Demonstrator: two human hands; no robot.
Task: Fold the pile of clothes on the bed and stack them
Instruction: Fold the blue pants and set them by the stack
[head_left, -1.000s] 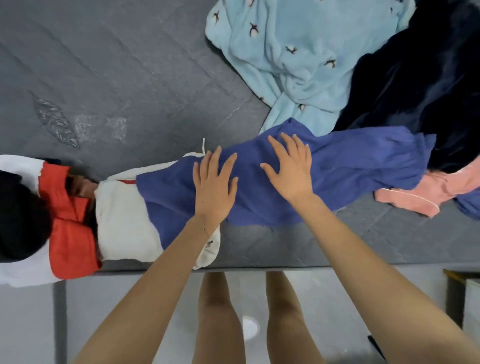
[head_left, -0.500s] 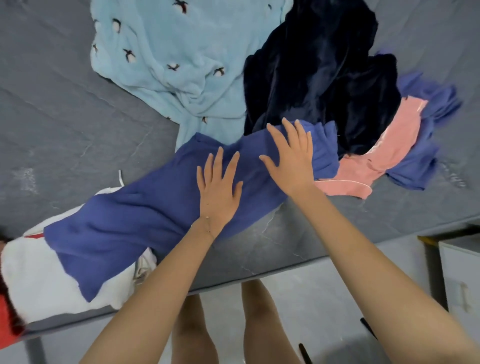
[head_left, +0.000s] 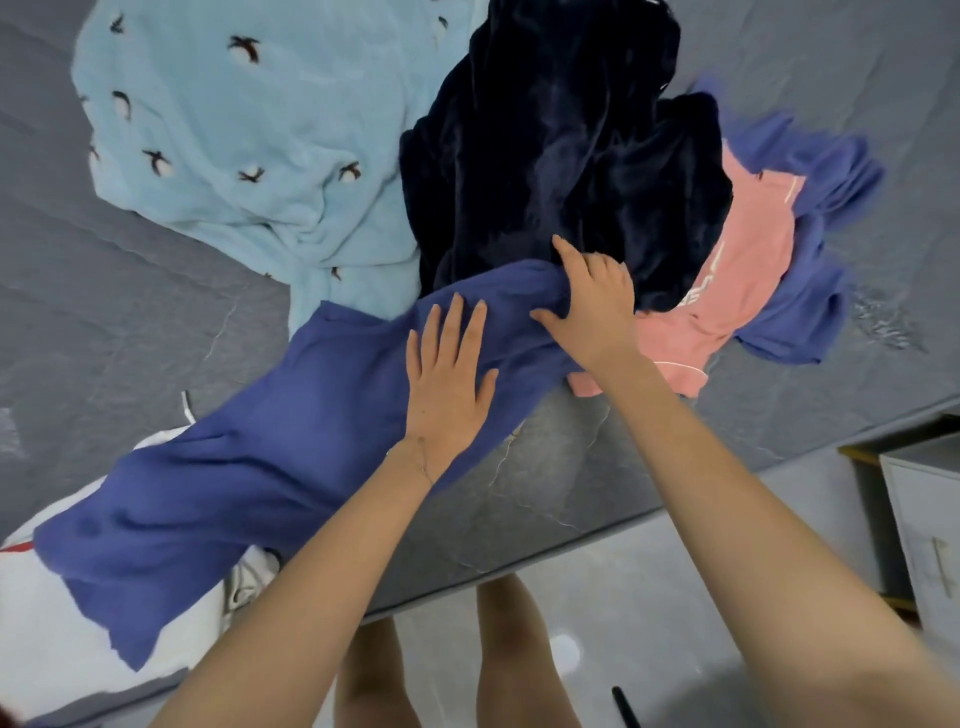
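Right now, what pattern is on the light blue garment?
Light blue garment: small dark bird-like shapes; head view.

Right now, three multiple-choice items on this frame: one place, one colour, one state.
1. The blue garment has its lower-left end lying on:
A) a chair
B) a white garment
C) a suitcase

2. The bird-print fleece is:
A) pink
B) light blue
C) white

3. The right hand:
A) lies flat on the mattress
B) hangs free
C) grips the blue garment's far end

Key:
1 B: white cloth shows beneath and beside that end.
2 B: the fabric is pale blue with small dark birds.
3 C: its fingers curl over bunched blue cloth.
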